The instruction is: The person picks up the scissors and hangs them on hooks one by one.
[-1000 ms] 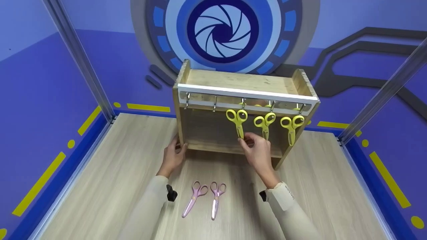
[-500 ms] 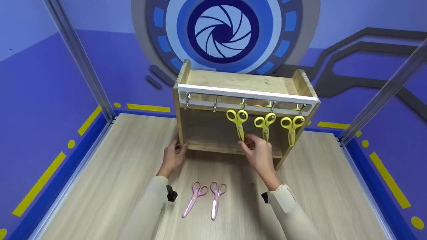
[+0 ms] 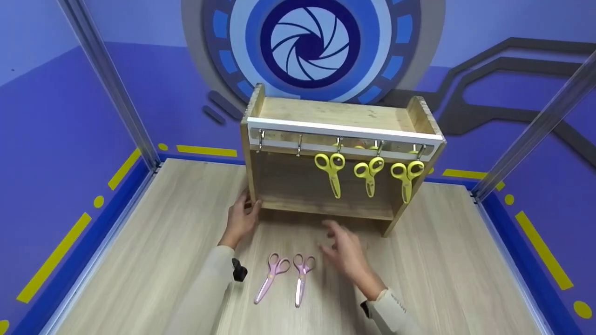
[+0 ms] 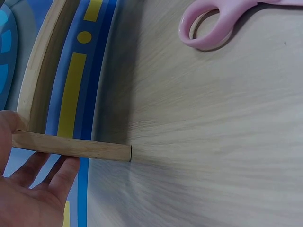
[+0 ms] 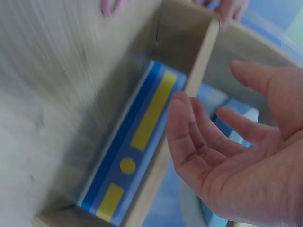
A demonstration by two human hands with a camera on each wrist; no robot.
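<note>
A small wooden shelf [image 3: 333, 108] stands at the back, with a row of metal hooks along its white front rail [image 3: 298, 125]. From these hooks hang three pairs of yellow scissors [image 3: 333, 174], handles up. My left hand [image 3: 240, 221] pinches the lower left side panel [image 4: 71, 144] of the shelf between thumb and fingers. My right hand [image 3: 347, 253] is in front of the shelf, holding nothing, its fingers loosely bent and apart. Just left of it, two pairs of pink scissors [image 3: 272, 278] lie on the table, blades toward the front.
The two leftmost hooks [image 3: 299, 145] carry nothing. The pale wood-grain table [image 3: 163, 242] is bounded by blue printed walls [image 3: 65, 139] with metal posts [image 3: 114, 88] at the corners. A black strap piece [image 3: 240, 271] shows at the left sleeve.
My right hand has let go of the blade tip of the leftmost yellow scissors and moved down toward the front. The scissors stay hanging. My left hand has stayed on the shelf.
</note>
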